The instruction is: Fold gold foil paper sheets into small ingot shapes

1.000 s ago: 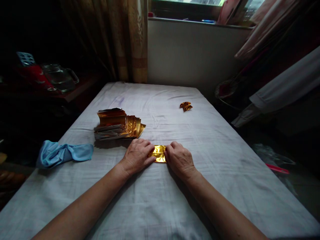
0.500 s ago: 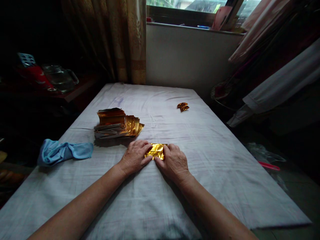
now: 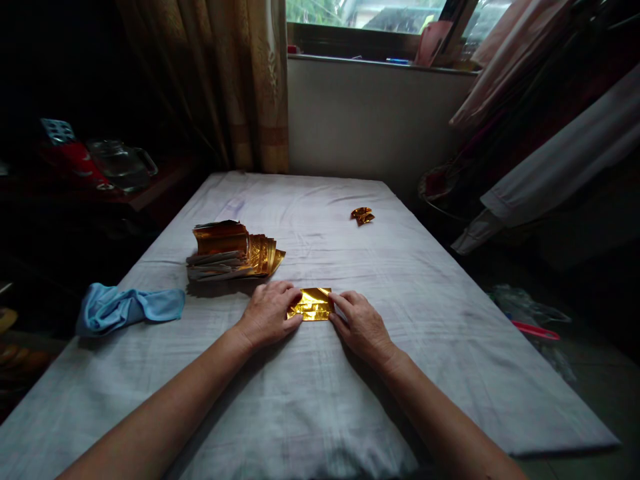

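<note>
A shiny gold foil paper (image 3: 315,305), folded into a small rectangle with creases across it, lies flat on the white cloth. My left hand (image 3: 270,311) grips its left edge between thumb and fingers. At the opposite edge, the thumb and fingertips of my right hand (image 3: 361,327) pinch the right side. Beyond my left hand sits a thick stack of gold foil papers (image 3: 225,250), its sheets fanned toward the right. Two small folded gold pieces (image 3: 363,215) rest farther back on the right.
A crumpled light blue cloth (image 3: 130,309) lies at the left edge of the table (image 3: 440,373). On a dark side table stands a glass jug (image 3: 123,163) beside a red packet. Clothes (image 3: 555,160) hang at the right, and a curtain (image 3: 255,87) hangs behind.
My right hand has slid to the right along the gold foil paper, from over its surface to its right edge. My left hand stays on the left side. The view has tilted slightly.
</note>
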{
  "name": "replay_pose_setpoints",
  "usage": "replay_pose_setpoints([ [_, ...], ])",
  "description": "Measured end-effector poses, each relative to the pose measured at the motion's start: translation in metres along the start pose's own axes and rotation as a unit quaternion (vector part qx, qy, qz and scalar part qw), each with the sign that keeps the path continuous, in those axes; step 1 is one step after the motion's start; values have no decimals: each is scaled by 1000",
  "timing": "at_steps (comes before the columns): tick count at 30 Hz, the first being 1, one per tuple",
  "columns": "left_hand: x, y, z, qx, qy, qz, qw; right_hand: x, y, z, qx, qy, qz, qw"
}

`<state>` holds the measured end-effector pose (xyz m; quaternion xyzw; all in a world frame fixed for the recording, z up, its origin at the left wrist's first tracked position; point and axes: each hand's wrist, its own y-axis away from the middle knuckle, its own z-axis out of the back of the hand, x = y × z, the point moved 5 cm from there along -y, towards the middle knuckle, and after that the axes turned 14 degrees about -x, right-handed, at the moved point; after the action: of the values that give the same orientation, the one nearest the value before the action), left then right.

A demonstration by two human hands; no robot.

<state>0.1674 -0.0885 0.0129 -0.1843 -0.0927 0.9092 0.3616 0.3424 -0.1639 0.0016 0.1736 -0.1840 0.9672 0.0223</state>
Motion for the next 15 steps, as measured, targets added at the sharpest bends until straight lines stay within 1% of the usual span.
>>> replay_pose_setpoints([
  [3, -11, 0, -3, -31, -41, 25, 998, 2, -1, 3, -35, -1, 6, 999],
  [5, -17, 1, -5, -51, -61, 37, 996, 9, 1, 3, -56, 5, 31, 998],
  [6, -18, 1, -6, -58, -65, 39, 995, 14, 3, 1, -52, 7, 52, 997],
  [7, -19, 2, -7, -62, -67, 41, 995, 19, 5, -2, -36, 8, 75, 996],
  [10, -18, 5, -10, -66, -52, 46, 995, 29, 13, -16, 55, 13, 120, 991],
  [12, -14, 7, -12, -69, -35, 52, 996, 29, 17, -22, 99, 22, 118, 988],
  [15, -6, 13, -14, -71, -6, 52, 996, 22, 21, -21, 122, 34, 106, 986],
])
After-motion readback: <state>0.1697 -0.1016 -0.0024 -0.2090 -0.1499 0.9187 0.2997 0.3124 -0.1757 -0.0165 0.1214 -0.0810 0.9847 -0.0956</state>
